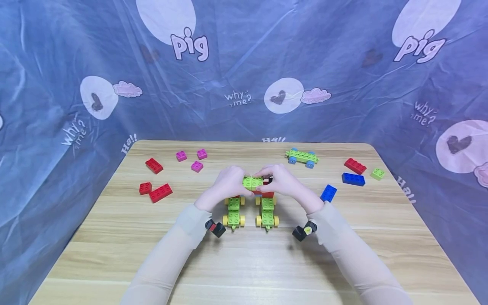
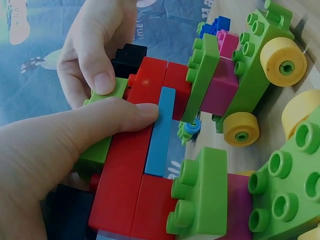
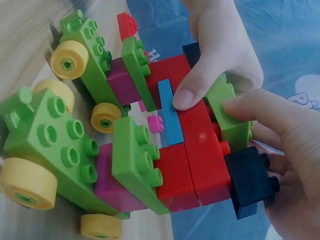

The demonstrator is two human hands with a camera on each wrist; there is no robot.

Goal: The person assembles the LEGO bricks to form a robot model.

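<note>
Both hands meet at the top of a two-legged toy brick build near the table's middle. My left hand (image 1: 228, 183) grips its upper part, thumb against the long red brick (image 2: 122, 170) beside a blue plate (image 2: 161, 132). With my right hand (image 1: 281, 181) I pinch the green brick (image 3: 227, 112) on top. A black brick (image 3: 248, 180) sticks out at the near end. Below, green plates (image 3: 131, 165) and purple bricks (image 3: 117, 182) join two green wheeled bases (image 1: 234, 217) with yellow wheels (image 2: 283, 61). Fingers behind the top bricks are partly hidden.
Left on the table lie red bricks (image 1: 161, 193) and pink bricks (image 1: 197, 166). A green base with blue wheels (image 1: 302, 156) stands at the back. Blue bricks (image 1: 353, 179), a red brick (image 1: 355, 165) and a small green brick (image 1: 378, 173) lie right. Patterned blue cloth surrounds the table.
</note>
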